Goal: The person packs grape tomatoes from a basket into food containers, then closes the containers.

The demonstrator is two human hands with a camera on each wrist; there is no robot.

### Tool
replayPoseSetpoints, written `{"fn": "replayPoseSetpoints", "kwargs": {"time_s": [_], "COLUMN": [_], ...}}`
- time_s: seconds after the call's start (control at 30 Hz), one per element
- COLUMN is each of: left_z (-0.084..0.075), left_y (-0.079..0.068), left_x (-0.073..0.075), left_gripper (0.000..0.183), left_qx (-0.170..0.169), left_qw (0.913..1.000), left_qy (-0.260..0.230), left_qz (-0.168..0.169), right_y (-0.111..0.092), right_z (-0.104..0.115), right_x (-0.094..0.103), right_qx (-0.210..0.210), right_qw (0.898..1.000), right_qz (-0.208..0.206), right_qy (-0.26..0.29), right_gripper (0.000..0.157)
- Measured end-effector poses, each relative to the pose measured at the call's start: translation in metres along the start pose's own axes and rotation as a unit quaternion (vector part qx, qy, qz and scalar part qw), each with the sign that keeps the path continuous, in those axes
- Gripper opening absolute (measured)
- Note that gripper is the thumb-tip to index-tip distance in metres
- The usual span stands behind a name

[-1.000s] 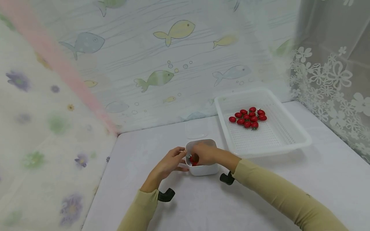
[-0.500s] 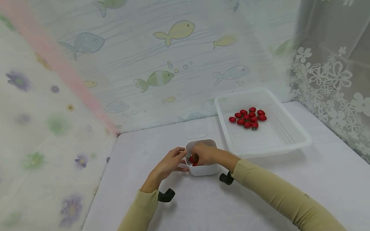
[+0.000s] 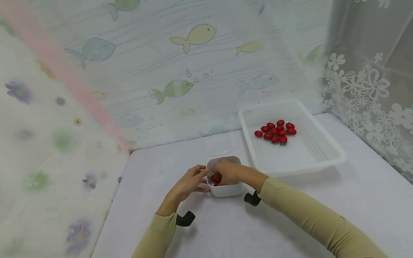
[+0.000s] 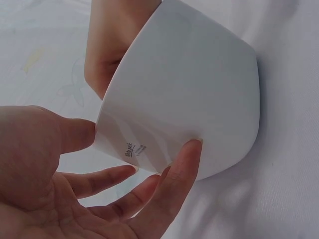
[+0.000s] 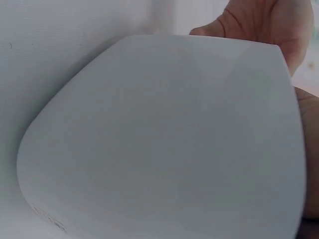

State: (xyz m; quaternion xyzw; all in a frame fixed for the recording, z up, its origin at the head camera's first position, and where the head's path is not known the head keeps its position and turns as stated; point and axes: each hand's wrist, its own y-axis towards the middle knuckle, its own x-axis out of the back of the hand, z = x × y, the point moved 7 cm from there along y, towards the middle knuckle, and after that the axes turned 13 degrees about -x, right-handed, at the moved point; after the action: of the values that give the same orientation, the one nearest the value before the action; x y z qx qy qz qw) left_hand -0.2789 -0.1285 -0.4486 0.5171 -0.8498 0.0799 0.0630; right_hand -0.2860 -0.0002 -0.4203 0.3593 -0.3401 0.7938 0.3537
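Below the middle of the head view stands a small white container (image 3: 227, 191), a few red cherry tomatoes (image 3: 214, 179) showing inside it. My left hand (image 3: 189, 182) steadies its left side. In the left wrist view the thumb (image 4: 79, 134) touches the rim and the spread, fairly straight fingers (image 4: 174, 191) reach the outer wall near small printed lettering. My right hand (image 3: 228, 172) is lowered into the container from the right, at the tomatoes. Its fingertips are hidden inside, so I cannot tell whether they hold one. The container's outer wall (image 5: 164, 134) fills most of the right wrist view.
A white perforated basket (image 3: 306, 163) stands at the back right, with several cherry tomatoes (image 3: 273, 131) grouped in it. Behind the container lies a flat, clear lid (image 3: 219, 148). A white cloth covers the table (image 3: 148, 168); printed curtains border it at the back and sides.
The hands, container and basket tomatoes stay in place; the head view shifts very slightly.
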Motion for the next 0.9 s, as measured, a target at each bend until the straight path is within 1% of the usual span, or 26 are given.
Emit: {"fn": "replayPoseSetpoints", "kwargs": {"time_s": [0.23,0.37,0.43,0.47,0.53,0.63,0.7,0.77,0.9], "left_z": [0.001,0.001,0.0,0.0,0.0,0.0,0.0,0.0,0.0], "left_y": [0.001,0.001,0.001,0.001,0.001,0.001,0.001,0.001,0.001], "left_x": [0.002,0.002,0.002,0.002,0.002,0.002,0.001,0.001,0.001], "left_gripper": [0.045,0.045,0.045,0.045,0.045,0.043,0.043,0.043,0.044], "left_qx": [0.0,0.003,0.002,0.002,0.002,0.003,0.005,0.007,0.01], "left_qw": [1.0,1.0,1.0,1.0,1.0,1.0,1.0,1.0,0.9999], "left_qy": [-0.002,0.0,0.002,0.003,0.004,0.004,0.004,0.005,0.01], "left_qz": [-0.001,-0.001,-0.002,-0.002,-0.003,-0.003,-0.003,-0.004,-0.005], "right_y": [-0.009,-0.017,-0.021,-0.023,-0.028,-0.036,-0.041,-0.045,-0.052], "right_z": [0.004,0.006,0.007,0.008,0.007,0.004,0.001,-0.002,-0.007], "right_x": [0.006,0.014,0.018,0.019,0.023,0.029,0.035,0.04,0.051], "right_qx": [0.0,0.01,0.022,0.031,0.043,0.038,0.026,0.015,0.002], "right_qw": [0.999,0.998,0.997,0.997,0.997,0.998,0.999,0.998,0.997], "right_qz": [0.013,0.003,-0.003,-0.004,0.002,0.013,0.014,0.01,0.004], "right_qy": [-0.038,-0.066,-0.073,-0.072,-0.059,-0.042,-0.04,-0.052,-0.071], "right_gripper": [0.007,0.011,0.011,0.012,0.021,0.031,0.026,0.019,0.018]}}
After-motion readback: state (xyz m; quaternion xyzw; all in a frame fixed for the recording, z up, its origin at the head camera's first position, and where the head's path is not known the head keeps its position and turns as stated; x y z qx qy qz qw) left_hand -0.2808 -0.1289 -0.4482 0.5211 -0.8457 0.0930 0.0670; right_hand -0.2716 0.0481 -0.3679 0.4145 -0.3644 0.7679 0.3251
